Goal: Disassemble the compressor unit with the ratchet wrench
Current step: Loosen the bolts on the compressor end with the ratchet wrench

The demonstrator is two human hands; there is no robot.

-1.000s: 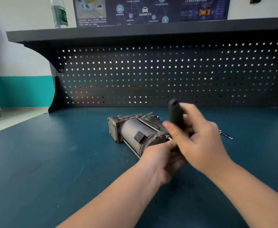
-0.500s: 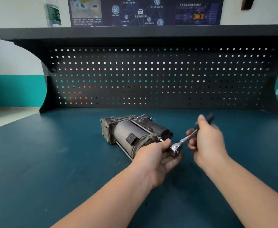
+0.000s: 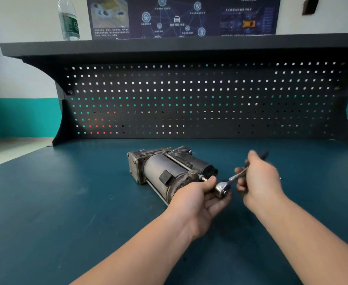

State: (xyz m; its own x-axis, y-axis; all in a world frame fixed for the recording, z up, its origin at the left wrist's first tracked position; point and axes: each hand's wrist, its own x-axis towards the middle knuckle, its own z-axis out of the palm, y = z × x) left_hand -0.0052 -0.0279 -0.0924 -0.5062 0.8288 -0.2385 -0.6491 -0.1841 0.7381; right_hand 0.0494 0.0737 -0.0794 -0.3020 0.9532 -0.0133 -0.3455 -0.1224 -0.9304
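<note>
One view is all I have, the head camera, looking down over both forearms onto the teal surface (image 3: 45, 202). The compressor unit (image 3: 167, 171) lies on its side near the middle of that surface, its square flange end to the far left and its near end under my left hand (image 3: 197, 200). That grip is curled about the chrome head of the ratchet wrench (image 3: 223, 188), thumb on top, holding it just beside a small threaded fitting at the unit's near end. My right hand (image 3: 259, 179) has its grip wrapped round the wrench's dark handle, which slants up and to the far right; the hand is blurred, so I cannot make out each finger.

Against half a second ago, little differs: the left hand holds the wrench head at the same spot, and the right hand grips the handle at about the same slant. A second ago the handle stood nearly upright above the unit.

Behind stand the black pegboard (image 3: 189, 99), a shelf (image 3: 169, 46) with a plastic bottle (image 3: 69, 19), and a dark poster (image 3: 181, 15).
</note>
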